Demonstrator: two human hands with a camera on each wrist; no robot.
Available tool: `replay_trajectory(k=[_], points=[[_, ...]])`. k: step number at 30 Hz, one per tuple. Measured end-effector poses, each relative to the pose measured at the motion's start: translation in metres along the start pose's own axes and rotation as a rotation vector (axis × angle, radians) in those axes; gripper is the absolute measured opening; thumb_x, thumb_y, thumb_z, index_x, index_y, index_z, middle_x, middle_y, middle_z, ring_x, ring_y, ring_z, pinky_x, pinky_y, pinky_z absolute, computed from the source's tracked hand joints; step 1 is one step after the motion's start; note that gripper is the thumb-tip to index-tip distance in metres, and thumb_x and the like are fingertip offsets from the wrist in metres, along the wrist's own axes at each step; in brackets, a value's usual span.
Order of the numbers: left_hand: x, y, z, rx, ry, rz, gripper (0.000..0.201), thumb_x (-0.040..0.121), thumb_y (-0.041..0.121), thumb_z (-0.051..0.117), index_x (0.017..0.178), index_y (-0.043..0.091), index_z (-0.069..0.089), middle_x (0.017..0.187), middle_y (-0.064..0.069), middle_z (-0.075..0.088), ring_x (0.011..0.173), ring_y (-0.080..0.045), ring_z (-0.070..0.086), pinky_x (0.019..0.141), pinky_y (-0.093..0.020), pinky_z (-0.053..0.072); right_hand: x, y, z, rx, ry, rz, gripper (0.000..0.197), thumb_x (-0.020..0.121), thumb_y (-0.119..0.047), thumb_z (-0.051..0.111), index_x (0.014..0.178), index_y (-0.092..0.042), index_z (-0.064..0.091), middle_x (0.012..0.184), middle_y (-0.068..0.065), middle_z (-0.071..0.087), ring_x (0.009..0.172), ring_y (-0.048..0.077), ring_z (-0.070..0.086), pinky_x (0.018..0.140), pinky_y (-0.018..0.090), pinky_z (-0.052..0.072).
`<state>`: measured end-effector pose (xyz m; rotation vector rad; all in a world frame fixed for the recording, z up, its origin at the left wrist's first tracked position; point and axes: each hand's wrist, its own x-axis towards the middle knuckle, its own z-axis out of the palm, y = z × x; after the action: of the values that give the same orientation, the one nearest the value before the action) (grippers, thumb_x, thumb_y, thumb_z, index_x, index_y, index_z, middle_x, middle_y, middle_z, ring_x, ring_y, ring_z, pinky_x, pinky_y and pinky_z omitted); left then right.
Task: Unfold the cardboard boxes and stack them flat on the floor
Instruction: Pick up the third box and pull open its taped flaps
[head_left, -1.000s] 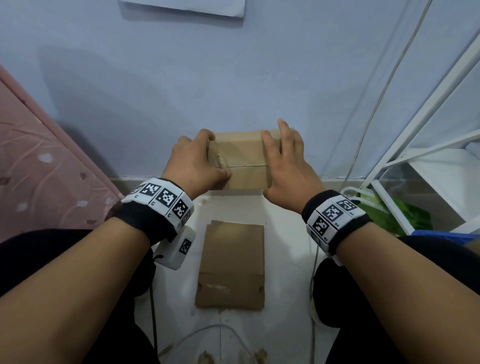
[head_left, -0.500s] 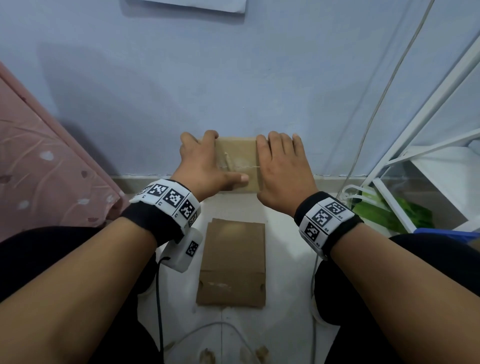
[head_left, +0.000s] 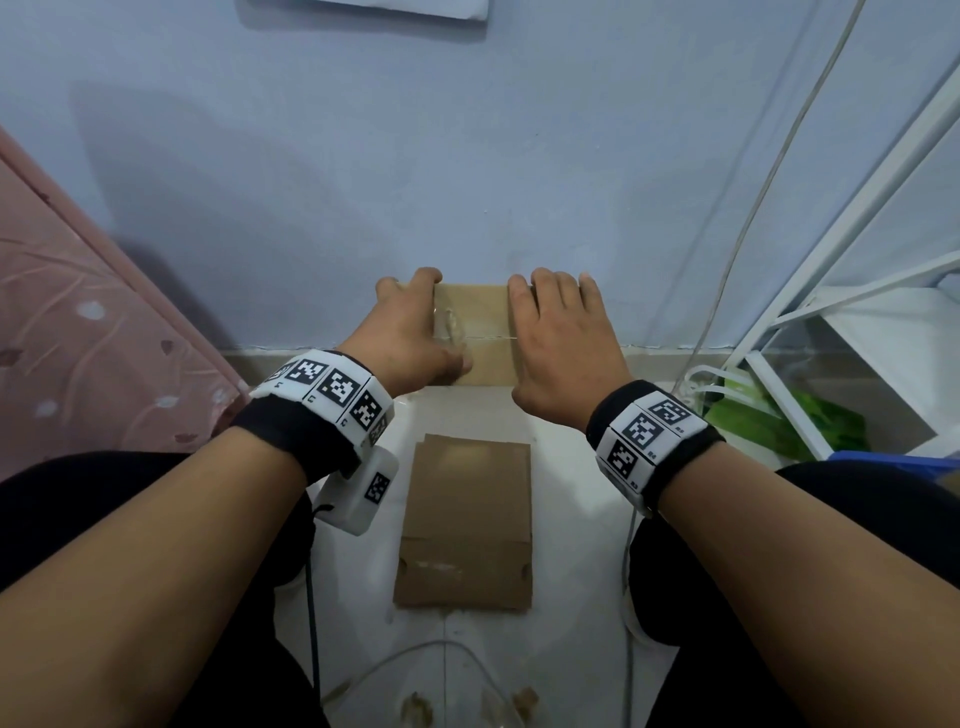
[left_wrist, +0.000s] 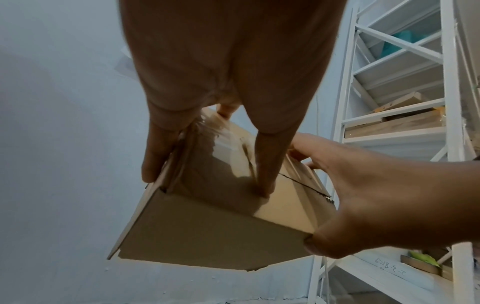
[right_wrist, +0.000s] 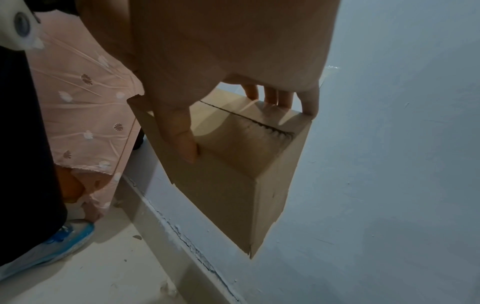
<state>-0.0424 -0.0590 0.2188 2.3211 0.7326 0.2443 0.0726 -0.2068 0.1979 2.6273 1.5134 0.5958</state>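
A small brown cardboard box (head_left: 472, 312) hangs in the air close to the wall, held between both hands. My left hand (head_left: 415, 327) grips its left side, fingers over the far edge and thumb pressed on the top face by the taped seam. My right hand (head_left: 556, 332) grips the right side, fingers hooked over the far edge and thumb on the near edge. In the wrist views the box (left_wrist: 215, 236) (right_wrist: 233, 185) still stands as a box, with a dark slit along its top seam. A flattened cardboard box (head_left: 467, 519) lies on the floor between my knees.
The blue wall (head_left: 467, 156) is right behind the box. A pink bedspread (head_left: 78, 338) hangs at the left. A white metal shelf (head_left: 857, 322) with a green bag (head_left: 779, 421) under it stands at the right. Cables (head_left: 727, 260) and cardboard scraps (head_left: 524, 699) lie about.
Both hands have slid inward over the top of the box and cover more of it. The box has shifted slightly left, still in the air by the wall.
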Motion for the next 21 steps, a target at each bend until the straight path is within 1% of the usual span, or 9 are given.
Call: replay_trajectory(k=[3,5,8,10,12,15,16,18,21], points=[[-0.002,0.002,0.002,-0.026,-0.047,-0.001,0.087,0.083,0.023,0.076,0.154,0.025,0.026,0.144,-0.009,0.027,0.100,-0.023,0.062,0.071,-0.021,0.049,0.000,0.002,0.000,-0.009,-0.019,0.000,0.093,0.057,-0.022,0.070,0.142,-0.001,0.037,0.132,0.020,0.046,0.119,0.040,0.046,0.114,0.059,0.028],[-0.002,0.003,0.003,-0.049,-0.034,-0.009,0.078,0.086,0.035,0.073,0.153,0.027,0.032,0.142,-0.006,0.033,0.110,-0.022,0.060,0.083,-0.024,0.047,0.000,0.003,0.000,-0.016,-0.024,-0.002,0.093,0.057,-0.021,0.070,0.142,-0.001,0.038,0.132,0.020,0.046,0.119,0.040,0.046,0.114,0.058,0.028],[0.004,0.006,-0.006,-0.171,0.136,-0.033,0.038,0.101,0.048,0.048,0.116,0.018,0.067,0.121,-0.009,0.066,0.110,-0.026,0.063,0.093,-0.031,0.046,0.001,0.002,0.000,-0.005,0.006,-0.004,0.091,0.056,-0.020,0.070,0.140,-0.001,0.039,0.129,0.019,0.047,0.117,0.040,0.047,0.113,0.058,0.030],[0.008,0.007,-0.015,-0.312,0.214,-0.092,0.033,0.103,0.039,0.043,0.092,0.018,0.066,0.102,-0.012,0.072,0.097,-0.027,0.065,0.092,-0.036,0.048,0.002,0.000,-0.002,0.005,0.031,-0.009,0.090,0.057,-0.021,0.070,0.139,-0.001,0.040,0.129,0.019,0.048,0.117,0.039,0.047,0.113,0.058,0.030],[0.010,0.008,-0.020,-0.359,0.221,-0.109,0.023,0.100,0.028,0.048,0.088,0.017,0.063,0.092,-0.016,0.066,0.086,-0.027,0.059,0.084,-0.037,0.046,0.002,-0.002,-0.004,0.005,0.036,-0.014,0.090,0.057,-0.022,0.070,0.140,-0.002,0.040,0.130,0.019,0.048,0.118,0.039,0.047,0.113,0.058,0.030],[0.009,0.008,-0.018,-0.270,0.118,-0.094,0.029,0.103,0.015,0.048,0.076,0.022,0.057,0.107,-0.028,0.064,0.095,-0.031,0.057,0.099,-0.048,0.048,0.002,-0.003,-0.003,-0.004,0.024,-0.029,0.090,0.057,-0.021,0.069,0.140,-0.001,0.040,0.131,0.020,0.048,0.118,0.040,0.046,0.112,0.059,0.030],[0.007,0.009,-0.017,-0.281,0.120,-0.093,0.028,0.103,0.013,0.047,0.082,0.025,0.061,0.118,-0.029,0.064,0.103,-0.033,0.059,0.104,-0.050,0.047,0.001,-0.002,-0.003,-0.006,0.023,-0.034,0.090,0.057,-0.021,0.069,0.140,-0.001,0.040,0.131,0.020,0.048,0.118,0.040,0.046,0.112,0.059,0.030],[0.006,0.011,-0.017,-0.355,0.163,-0.089,0.027,0.103,0.012,0.045,0.115,0.009,0.069,0.134,-0.028,0.060,0.122,-0.040,0.058,0.106,-0.048,0.046,0.002,-0.002,-0.003,-0.001,0.032,-0.033,0.090,0.057,-0.021,0.069,0.140,-0.001,0.041,0.130,0.020,0.048,0.118,0.040,0.046,0.112,0.059,0.030],[0.004,0.014,-0.013,-0.347,0.140,-0.116,0.053,0.101,0.024,0.050,0.150,0.004,0.043,0.145,-0.018,0.053,0.135,-0.032,0.049,0.100,-0.030,0.041,0.003,-0.003,-0.004,0.002,0.059,-0.032,0.090,0.057,-0.021,0.068,0.140,-0.002,0.042,0.131,0.020,0.048,0.119,0.040,0.047,0.113,0.058,0.029]])
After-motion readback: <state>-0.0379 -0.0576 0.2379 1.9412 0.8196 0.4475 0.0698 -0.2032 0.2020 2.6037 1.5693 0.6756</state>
